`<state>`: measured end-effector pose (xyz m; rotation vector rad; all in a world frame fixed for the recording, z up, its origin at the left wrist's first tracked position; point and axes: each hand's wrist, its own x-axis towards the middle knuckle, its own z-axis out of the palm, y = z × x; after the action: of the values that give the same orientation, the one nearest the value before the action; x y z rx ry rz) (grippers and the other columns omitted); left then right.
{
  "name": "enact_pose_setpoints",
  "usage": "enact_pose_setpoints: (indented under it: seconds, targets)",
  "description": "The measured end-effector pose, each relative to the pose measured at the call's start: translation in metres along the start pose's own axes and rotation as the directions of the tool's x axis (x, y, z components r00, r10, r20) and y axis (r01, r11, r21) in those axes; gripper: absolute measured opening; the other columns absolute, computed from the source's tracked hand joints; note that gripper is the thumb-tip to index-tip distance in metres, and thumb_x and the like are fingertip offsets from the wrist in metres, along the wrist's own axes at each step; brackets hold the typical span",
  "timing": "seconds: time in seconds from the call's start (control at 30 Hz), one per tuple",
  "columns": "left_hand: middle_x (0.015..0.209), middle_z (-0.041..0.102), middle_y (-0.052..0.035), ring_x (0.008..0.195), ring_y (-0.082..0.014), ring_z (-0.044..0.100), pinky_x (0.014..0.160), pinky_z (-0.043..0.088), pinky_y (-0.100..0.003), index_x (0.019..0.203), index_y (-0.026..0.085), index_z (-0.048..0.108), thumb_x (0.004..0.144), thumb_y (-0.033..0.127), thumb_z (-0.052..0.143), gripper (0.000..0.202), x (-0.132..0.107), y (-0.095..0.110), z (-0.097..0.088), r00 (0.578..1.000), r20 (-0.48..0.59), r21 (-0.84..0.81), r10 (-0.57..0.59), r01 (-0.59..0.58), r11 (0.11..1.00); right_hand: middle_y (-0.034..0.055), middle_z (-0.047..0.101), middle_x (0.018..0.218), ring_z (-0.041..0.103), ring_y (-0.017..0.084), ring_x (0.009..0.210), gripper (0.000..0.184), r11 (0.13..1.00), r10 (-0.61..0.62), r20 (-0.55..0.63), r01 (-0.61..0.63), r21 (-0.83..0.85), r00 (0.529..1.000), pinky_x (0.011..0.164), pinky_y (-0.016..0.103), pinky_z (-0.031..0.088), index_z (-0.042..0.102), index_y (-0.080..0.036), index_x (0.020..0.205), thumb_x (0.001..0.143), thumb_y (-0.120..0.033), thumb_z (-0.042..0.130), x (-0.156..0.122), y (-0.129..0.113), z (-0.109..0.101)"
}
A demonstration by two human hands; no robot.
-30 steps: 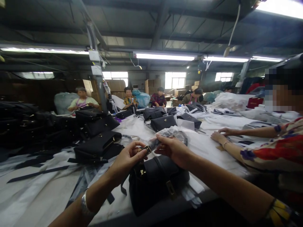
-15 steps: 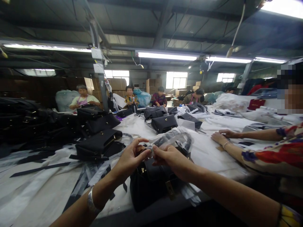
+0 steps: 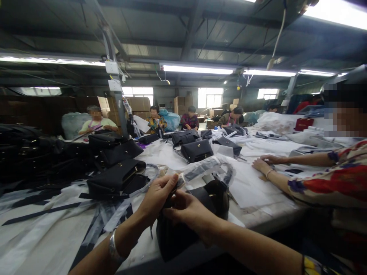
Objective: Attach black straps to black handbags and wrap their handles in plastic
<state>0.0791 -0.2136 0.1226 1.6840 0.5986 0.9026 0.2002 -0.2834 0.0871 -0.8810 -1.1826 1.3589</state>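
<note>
A black handbag [image 3: 219,200] stands at the table's near edge in front of me. Its arched handle [image 3: 200,170] is wrapped in clear plastic film and rises above the bag. My left hand [image 3: 157,196], with a silver bangle on the wrist, is closed round the near end of the handle, thumb on top. Just below it, my right hand [image 3: 196,215] has its fingers bent together at the handle's base, in front of the bag. What those fingertips pinch is hidden. My right forearm and hand cover much of the bag's front.
More black handbags [image 3: 114,179] lie to the left and across the table [image 3: 48,236]. Black and clear strips [image 3: 94,225] are strewn at left. On the right, a co-worker's hands [image 3: 262,164] rest on white sheets. Other people sit along the far side.
My left thumb has come down onto the handle's end. The right hand has dropped from the wrapped handle to its base, in front of the bag. The view has shifted slightly right.
</note>
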Motion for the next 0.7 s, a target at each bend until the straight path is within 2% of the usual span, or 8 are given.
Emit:
enact_pose_setpoints:
  seconds: [0.07, 0.17, 0.27, 0.33, 0.4, 0.53, 0.6, 0.7]
  targets:
    - [0.066, 0.062, 0.0009, 0.067, -0.0158, 0.055, 0.064, 0.042, -0.024, 0.070, 0.017, 0.068, 0.086, 0.053, 0.063, 0.039, 0.001, 0.004, 0.002, 1.000, 0.015, 0.022, 0.002, -0.002, 1.000, 0.0013, 0.066, 0.076, 0.060, 0.012, 0.067, 0.038, 1.000, 0.011, 0.001, -0.011, 0.007, 1.000, 0.056, 0.020, 0.042, 0.069, -0.015, 0.087, 0.068, -0.044, 0.084, 0.006, 0.004, 0.006]
    - [0.077, 0.069, -0.0012, 0.075, -0.0188, 0.059, 0.068, 0.043, -0.025, 0.085, 0.018, 0.076, 0.083, 0.049, 0.067, 0.033, 0.001, 0.008, 0.000, 1.000, 0.008, 0.053, 0.004, -0.005, 0.999, 0.0018, 0.064, 0.065, 0.060, 0.012, 0.059, 0.042, 1.000, 0.020, -0.065, -0.019, 0.015, 0.998, 0.056, 0.023, 0.047, 0.068, -0.012, 0.077, 0.070, -0.051, 0.081, 0.014, 0.010, 0.009]
    - [0.083, 0.074, -0.0040, 0.080, -0.0218, 0.063, 0.070, 0.045, -0.026, 0.093, 0.018, 0.079, 0.082, 0.047, 0.068, 0.033, -0.003, 0.004, -0.007, 0.999, -0.033, 0.078, -0.016, 0.018, 0.997, 0.0043, 0.068, 0.072, 0.066, 0.015, 0.061, 0.048, 0.998, -0.003, -0.100, 0.010, 0.067, 0.995, 0.060, 0.027, 0.053, 0.069, -0.011, 0.086, 0.068, -0.054, 0.081, 0.019, 0.015, 0.008]
    - [0.088, 0.076, -0.0054, 0.087, -0.0243, 0.065, 0.076, 0.048, -0.029, 0.093, 0.019, 0.079, 0.081, 0.045, 0.070, 0.030, -0.007, -0.004, -0.016, 0.998, -0.052, 0.084, -0.032, 0.036, 0.996, 0.0054, 0.069, 0.078, 0.068, 0.015, 0.062, 0.055, 0.994, 0.003, -0.120, 0.010, 0.111, 0.993, 0.062, 0.028, 0.056, 0.069, -0.011, 0.092, 0.064, -0.056, 0.083, 0.019, 0.016, 0.007]
    - [0.094, 0.077, -0.0066, 0.095, -0.0269, 0.067, 0.084, 0.049, -0.032, 0.094, 0.021, 0.080, 0.079, 0.044, 0.072, 0.029, -0.011, -0.011, -0.025, 0.998, -0.029, 0.097, -0.057, 0.060, 0.993, 0.0060, 0.070, 0.079, 0.069, 0.015, 0.062, 0.058, 0.990, 0.023, -0.132, -0.004, 0.139, 0.991, 0.062, 0.028, 0.056, 0.069, -0.010, 0.093, 0.061, -0.056, 0.084, 0.018, 0.015, 0.006]
    - [0.116, 0.073, -0.0077, 0.112, -0.0292, 0.063, 0.095, 0.047, -0.037, 0.120, 0.023, 0.071, 0.086, 0.051, 0.063, 0.045, -0.005, -0.010, -0.035, 0.999, 0.020, 0.079, -0.047, 0.045, 0.996, 0.0052, 0.070, 0.080, 0.070, 0.016, 0.066, 0.052, 0.988, 0.039, -0.130, -0.019, 0.152, 0.991, 0.064, 0.028, 0.055, 0.071, -0.011, 0.089, 0.061, -0.052, 0.086, 0.015, 0.013, 0.004]
    - [0.119, 0.072, -0.0082, 0.113, -0.0295, 0.062, 0.095, 0.047, -0.038, 0.129, 0.023, 0.065, 0.086, 0.051, 0.064, 0.052, 0.002, -0.004, -0.034, 0.994, 0.103, 0.084, -0.029, 0.020, 0.996, 0.0040, 0.070, 0.079, 0.069, 0.017, 0.071, 0.046, 0.988, 0.035, -0.113, -0.017, 0.155, 0.993, 0.070, 0.029, 0.055, 0.072, -0.012, 0.086, 0.059, -0.046, 0.089, 0.014, 0.013, 0.002]
    - [0.111, 0.074, -0.0078, 0.105, -0.0299, 0.066, 0.092, 0.050, -0.038, 0.121, 0.020, 0.070, 0.081, 0.045, 0.071, 0.048, 0.012, 0.001, -0.030, 0.952, 0.303, 0.096, -0.037, 0.008, 0.995, 0.0032, 0.071, 0.078, 0.068, 0.017, 0.076, 0.038, 0.990, 0.026, -0.081, -0.014, 0.143, 0.996, 0.078, 0.030, 0.052, 0.073, -0.013, 0.082, 0.059, -0.037, 0.091, 0.011, 0.012, -0.001]
